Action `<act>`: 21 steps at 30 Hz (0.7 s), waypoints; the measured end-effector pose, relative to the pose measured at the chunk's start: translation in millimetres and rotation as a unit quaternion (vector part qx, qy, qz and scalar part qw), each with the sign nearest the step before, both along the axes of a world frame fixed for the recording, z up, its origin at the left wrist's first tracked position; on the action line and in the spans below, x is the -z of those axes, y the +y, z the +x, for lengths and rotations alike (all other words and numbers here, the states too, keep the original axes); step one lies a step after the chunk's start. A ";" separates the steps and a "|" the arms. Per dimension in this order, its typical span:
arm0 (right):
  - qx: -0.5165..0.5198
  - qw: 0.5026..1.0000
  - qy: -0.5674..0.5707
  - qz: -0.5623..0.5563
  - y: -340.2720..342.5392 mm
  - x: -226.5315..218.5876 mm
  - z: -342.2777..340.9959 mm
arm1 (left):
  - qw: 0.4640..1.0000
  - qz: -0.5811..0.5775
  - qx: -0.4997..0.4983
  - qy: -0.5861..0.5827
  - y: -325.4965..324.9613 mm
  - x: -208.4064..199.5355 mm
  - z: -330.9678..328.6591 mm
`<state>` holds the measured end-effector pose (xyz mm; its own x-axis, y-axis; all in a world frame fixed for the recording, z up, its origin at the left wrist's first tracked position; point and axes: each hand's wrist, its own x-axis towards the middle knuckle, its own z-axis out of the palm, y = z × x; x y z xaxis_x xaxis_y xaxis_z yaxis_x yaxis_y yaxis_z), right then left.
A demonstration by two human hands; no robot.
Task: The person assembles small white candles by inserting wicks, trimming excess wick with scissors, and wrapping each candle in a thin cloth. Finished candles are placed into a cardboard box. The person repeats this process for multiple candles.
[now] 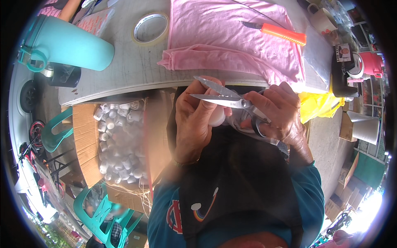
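Note:
My right hand (278,109) is closed around the handles of a pair of scissors (223,100), its fingers in the dark loops. The two metal blades stand apart and point left across my left hand (192,124). My left hand is closed on a small, smooth, rounded white piece (216,117) just below the blades; its exact kind is partly hidden by the fingers. Both hands are above the black apron (240,165) at the table's near edge. On my left, an open cardboard box (86,142) holds several small white plastic pieces (120,142), like caps or little bottles.
On the grey table (124,78) lie a folded pink cloth (223,37), an orange utility knife (283,34), a tape roll (150,28) and a turquoise tumbler (74,43). A yellow plastic bag (318,105) hangs at right. Green chairs (99,211) stand at left. Another person's arm shows far left.

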<state>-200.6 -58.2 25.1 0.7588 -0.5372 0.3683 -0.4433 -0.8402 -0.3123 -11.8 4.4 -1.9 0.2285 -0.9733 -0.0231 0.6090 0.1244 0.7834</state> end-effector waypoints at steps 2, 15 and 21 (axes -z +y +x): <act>0.008 1.000 0.005 0.000 1.4 1.4 -1.3 | 1.000 -0.009 0.008 0.005 -0.7 1.5 1.3; 0.206 0.975 0.072 -0.024 -71.8 -11.7 -26.3 | 0.966 -0.074 0.083 0.233 -4.6 5.0 11.3; 0.243 0.965 0.090 -0.049 -96.4 -6.6 -31.6 | 0.974 -0.070 0.119 0.179 -0.4 5.2 12.9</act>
<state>-232.2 -154.5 31.7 0.4818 -0.8149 0.3221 -0.8321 -0.5408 -0.1234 1.1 4.0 -7.1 -0.0016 -0.9971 0.0758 0.8647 0.0367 0.5010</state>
